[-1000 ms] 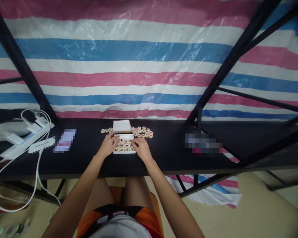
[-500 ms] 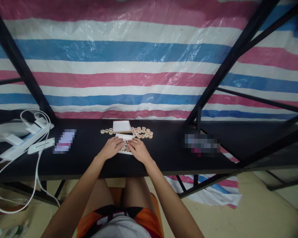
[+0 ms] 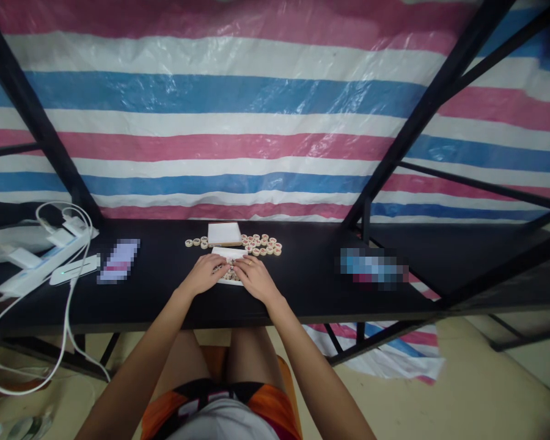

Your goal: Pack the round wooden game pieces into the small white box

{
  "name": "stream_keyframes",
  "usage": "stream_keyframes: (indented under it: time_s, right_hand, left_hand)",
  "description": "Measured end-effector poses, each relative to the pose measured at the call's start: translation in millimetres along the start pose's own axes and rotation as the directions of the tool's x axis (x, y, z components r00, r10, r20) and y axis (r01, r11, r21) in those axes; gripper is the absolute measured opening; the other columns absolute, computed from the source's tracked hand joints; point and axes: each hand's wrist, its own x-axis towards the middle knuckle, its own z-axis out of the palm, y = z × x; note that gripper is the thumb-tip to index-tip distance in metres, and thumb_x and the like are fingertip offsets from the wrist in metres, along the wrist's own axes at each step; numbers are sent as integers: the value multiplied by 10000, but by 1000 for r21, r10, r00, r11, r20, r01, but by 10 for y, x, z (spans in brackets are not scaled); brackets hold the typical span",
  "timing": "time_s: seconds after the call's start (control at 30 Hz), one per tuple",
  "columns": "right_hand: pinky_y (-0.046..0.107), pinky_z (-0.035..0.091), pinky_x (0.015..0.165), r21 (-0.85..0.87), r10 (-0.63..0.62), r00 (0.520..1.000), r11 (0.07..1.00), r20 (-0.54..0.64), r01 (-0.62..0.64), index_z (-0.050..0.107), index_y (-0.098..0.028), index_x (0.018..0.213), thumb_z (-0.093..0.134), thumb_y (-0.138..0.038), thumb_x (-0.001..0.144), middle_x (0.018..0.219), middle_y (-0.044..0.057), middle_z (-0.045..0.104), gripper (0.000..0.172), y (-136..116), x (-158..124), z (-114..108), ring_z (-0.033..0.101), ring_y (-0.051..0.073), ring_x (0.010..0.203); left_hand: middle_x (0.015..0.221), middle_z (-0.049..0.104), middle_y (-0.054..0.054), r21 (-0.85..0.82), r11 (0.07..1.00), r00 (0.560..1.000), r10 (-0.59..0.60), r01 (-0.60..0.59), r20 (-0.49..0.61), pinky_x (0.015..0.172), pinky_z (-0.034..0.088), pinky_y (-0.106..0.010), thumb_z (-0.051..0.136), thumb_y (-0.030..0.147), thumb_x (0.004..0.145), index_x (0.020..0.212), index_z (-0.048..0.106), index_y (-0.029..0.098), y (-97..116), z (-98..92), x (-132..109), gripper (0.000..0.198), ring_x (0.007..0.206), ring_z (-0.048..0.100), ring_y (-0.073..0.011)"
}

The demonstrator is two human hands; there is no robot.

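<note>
A small white box [image 3: 229, 251] of round wooden game pieces sits on the black table [image 3: 302, 287] in front of me. My left hand [image 3: 205, 274] lies flat over the box's left half, fingers stretched out. My right hand [image 3: 253, 276] covers the right half the same way, fingertips nearly meeting the left hand's. Only a strip of pieces [image 3: 230, 273] shows between them. Behind the box lies its white lid [image 3: 224, 233], with loose pieces [image 3: 262, 244] to the right and three loose pieces [image 3: 196, 242] to the left.
At the table's left end lie white power strips with plugs and cables [image 3: 46, 256] and a blurred flat object [image 3: 118, 260]. Another blurred object [image 3: 373, 267] lies to the right. Black frame bars [image 3: 421, 116] slope up on both sides before a striped tarp.
Both hands moved inward from the box's sides and now lie on top of the pieces, hiding most of the box.
</note>
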Motion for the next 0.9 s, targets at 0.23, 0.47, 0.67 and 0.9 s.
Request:
stream_keyframes:
  time_s: [0.23,0.47,0.67,0.9]
  right_hand:
    - [402,378,1022,-18,2,1000,1000,6,-2,675,-237,1135,414,-341,972,1168,57,664,325,0,8,2,498,231,1195]
    - [402,415,970,-44,5,1000,999,-4,-5,666,-236,1143,419,-345,967,1156,87,643,322,-13,11,1,516,236,1141]
    - [397,410,966,-50,10,1000,999,-29,-12,667,-228,1109,409,-343,968,1146,94,624,315,6,12,12,505,239,1140]
    - [387,412,966,45,128,980,991,-152,-123,666,-199,1013,399,-301,963,1055,101,623,291,107,7,31,537,230,1042]
  left_hand:
    - [1089,686,-66,-17,1000,1000,-2,2,2,985,401,-378,415,458,934,1010,684,221,18,-13,3,367,1078,584,-225]
    - [1074,688,-61,-43,999,1000,-11,11,11,978,409,-376,437,445,919,1001,688,229,34,-31,6,341,1068,582,-224]
    - [1086,672,-68,-57,995,992,-88,83,-87,968,420,-366,372,403,946,1004,677,207,49,-51,-5,367,1063,571,-221]
    - [1064,655,-86,28,944,906,-306,328,-292,958,421,-375,356,331,950,1019,653,190,-264,-164,73,336,1028,561,-233]
